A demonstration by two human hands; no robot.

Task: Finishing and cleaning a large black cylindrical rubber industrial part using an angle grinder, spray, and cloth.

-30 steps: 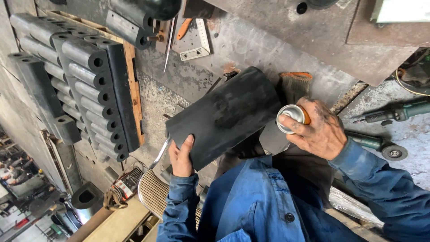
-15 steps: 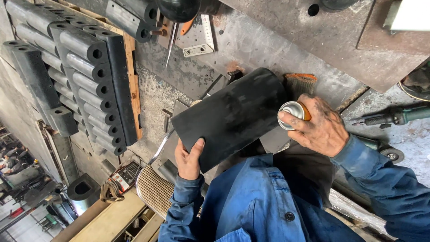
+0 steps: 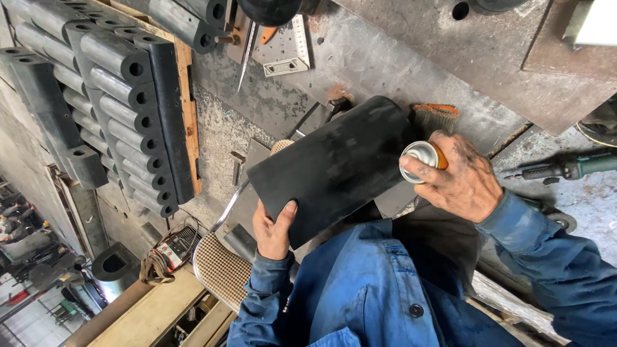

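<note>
While the black rubber block [image 3: 334, 168] lay across the person's lap, near the workbench [image 3: 385, 58], the left hand [image 3: 273, 230] gripped its near-left corner, thumb on top, fingers curled under. The right hand [image 3: 459, 180] was closed around a spray can [image 3: 421, 160] w/ orange cap, just beside the block's right end. Stacked rubber fenders [image 3: 122, 96] stood far left; a green power tool [image 3: 565, 168] lay at right.

Worker wears a blue work jacket [image 3: 385, 289], fabric creased, seams stitched in matching thread. One dark round button [image 3: 417, 310] sits at 6 o'clock on the front placket. Long sleeves end in buttoned cuffs. Right hand [image 3: 464, 180], at 3 o'clock, shows dark grime; left hand [image 3: 273, 228] is bare, ungloved.
</note>
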